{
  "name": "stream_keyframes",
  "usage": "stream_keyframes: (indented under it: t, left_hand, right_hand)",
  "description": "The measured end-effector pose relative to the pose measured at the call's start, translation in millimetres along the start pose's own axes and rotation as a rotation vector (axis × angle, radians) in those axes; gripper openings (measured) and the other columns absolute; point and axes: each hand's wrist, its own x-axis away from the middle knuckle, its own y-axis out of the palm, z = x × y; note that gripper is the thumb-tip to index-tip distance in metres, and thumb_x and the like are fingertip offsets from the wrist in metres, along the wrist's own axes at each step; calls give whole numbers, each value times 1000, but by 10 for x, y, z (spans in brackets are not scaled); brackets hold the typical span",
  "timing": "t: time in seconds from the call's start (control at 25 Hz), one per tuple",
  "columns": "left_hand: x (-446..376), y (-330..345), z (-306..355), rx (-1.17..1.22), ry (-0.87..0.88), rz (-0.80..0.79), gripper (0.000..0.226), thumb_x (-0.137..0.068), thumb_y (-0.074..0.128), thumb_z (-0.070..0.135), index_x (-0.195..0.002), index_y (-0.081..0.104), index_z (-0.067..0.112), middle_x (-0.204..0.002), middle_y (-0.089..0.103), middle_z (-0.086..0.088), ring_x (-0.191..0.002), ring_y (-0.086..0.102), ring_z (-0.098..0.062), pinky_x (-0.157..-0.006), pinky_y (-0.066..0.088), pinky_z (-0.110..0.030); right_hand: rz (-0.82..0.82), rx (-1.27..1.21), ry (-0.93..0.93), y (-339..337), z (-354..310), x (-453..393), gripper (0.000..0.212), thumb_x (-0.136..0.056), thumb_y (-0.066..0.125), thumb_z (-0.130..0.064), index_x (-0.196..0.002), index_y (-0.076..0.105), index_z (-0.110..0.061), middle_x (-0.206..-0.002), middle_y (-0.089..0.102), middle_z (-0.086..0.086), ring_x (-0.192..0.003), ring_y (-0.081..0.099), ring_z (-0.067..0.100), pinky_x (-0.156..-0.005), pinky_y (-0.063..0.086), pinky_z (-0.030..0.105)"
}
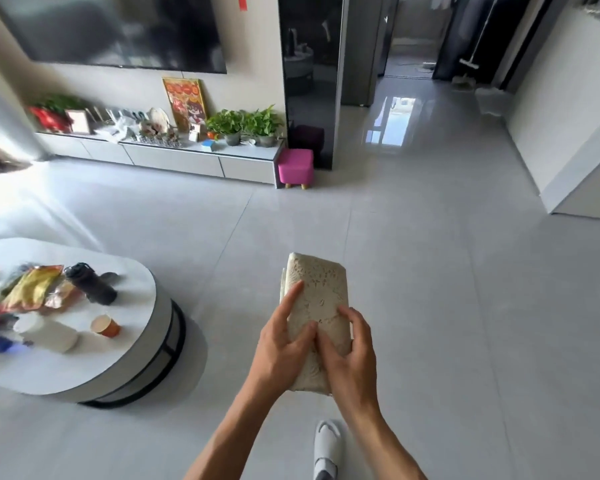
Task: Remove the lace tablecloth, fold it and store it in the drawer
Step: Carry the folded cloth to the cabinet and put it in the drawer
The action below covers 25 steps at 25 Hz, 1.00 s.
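The cream lace tablecloth [317, 289] is folded into a narrow thick bundle, held up in front of me over the tiled floor. My left hand [279, 344] holds its left side, forefinger stretched along the top and thumb laid across the lace. My right hand [352, 351] grips the near right end, fingers curled over the edge and thumb on top. Closed drawers [246, 168] line the front of the low TV cabinet at the far wall.
A white oval coffee table [142, 296] at left carries snack bags, a dark bottle [90, 284], a paper cup [105, 325] and a white tub. A pink stool [296, 167] stands by the cabinet's right end. My white slipper [327, 445] shows below.
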Motion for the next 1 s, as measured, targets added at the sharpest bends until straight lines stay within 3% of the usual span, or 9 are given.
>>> stream_keyframes:
  t: [0.08, 0.16, 0.24, 0.48, 0.6, 0.8, 1.0]
  left_hand:
    - [-471, -184, 25, 53, -27, 24, 63, -89, 61, 13, -137, 43, 49, -124, 66, -2, -107, 67, -17, -91, 56, -47]
    - [-1003, -354, -15, 77, -84, 38, 62, -91, 61, 11, -138, 43, 47, -125, 65, -5, -108, 67, -19, -91, 56, -48]
    - [-1471, -524, -38, 148, -91, 71, 61, -92, 61, 11, -138, 43, 47, -124, 65, -5, -106, 69, -20, -88, 58, -46]
    - [-3057, -1202, -309, 77, -128, 128, 62, -94, 58, 21, -140, 34, 56, -132, 60, 1, -114, 63, -17, -96, 53, -47]
    - [-4094, -1709, -496, -36, -139, 113, 64, -94, 56, 26, -142, 28, 58, -133, 59, 5, -116, 60, -12, -99, 51, -43]
    - [-5526, -2389, -476, 20, -197, 15, 61, -90, 54, 31, -139, 31, 59, -136, 58, 1, -119, 59, -16, -102, 48, -47]
    - [-6995, -2932, -524, 44, -215, 4, 60, -85, 53, 32, -126, 35, 72, -132, 61, 2, -116, 62, -14, -101, 49, -47]
  right_hand:
    - [-51, -22, 69, 256, -147, -524, 50, -79, 73, -43, -123, 48, -46, -123, 63, -10, -106, 65, 9, -87, 57, 38]
    - [-75, -11, 91, 494, -228, -1058, 49, -78, 74, -41, -120, 50, -45, -117, 64, -16, -96, 64, -3, -77, 56, 22]
    - [-117, 26, 89, 737, -380, -1533, 49, -76, 73, -42, -120, 51, -44, -115, 63, -22, -96, 63, -7, -75, 52, 16]
    - [-167, 139, 84, 1832, -626, -2969, 52, -80, 71, -43, -126, 46, -44, -128, 61, -9, -109, 62, 11, -91, 56, 38]
    - [-153, 169, 90, 2577, -762, -3795, 53, -84, 69, -40, -130, 45, -41, -133, 57, -9, -115, 60, 12, -96, 53, 39]
    - [-89, 186, 134, 3471, -1102, -4933, 52, -85, 69, -38, -131, 46, -39, -134, 55, -9, -119, 57, 12, -99, 50, 39]
    - [-74, 174, 138, 4298, -1352, -6209, 50, -87, 69, -34, -132, 47, -36, -134, 55, -9, -121, 55, 12, -101, 48, 40]
